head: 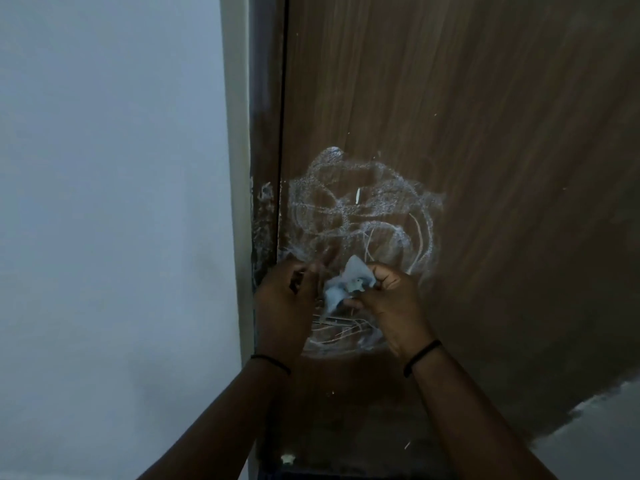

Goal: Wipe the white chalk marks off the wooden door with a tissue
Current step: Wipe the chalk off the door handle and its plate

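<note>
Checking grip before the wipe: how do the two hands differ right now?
The right hand pinches the crumpled tissue with curled fingers; the left hand looks blurred, its grip on the tissue unclear. The left is nearer the door edge, the right over the chalk marks. Both wear dark wristbands.

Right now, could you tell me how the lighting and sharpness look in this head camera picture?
Head view: dim, bluish light; left hand motion-blurred; tissue slightly soft; chalk marks on the wooden door fairly crisp; wide-angle lens tilts the door edges.
</note>
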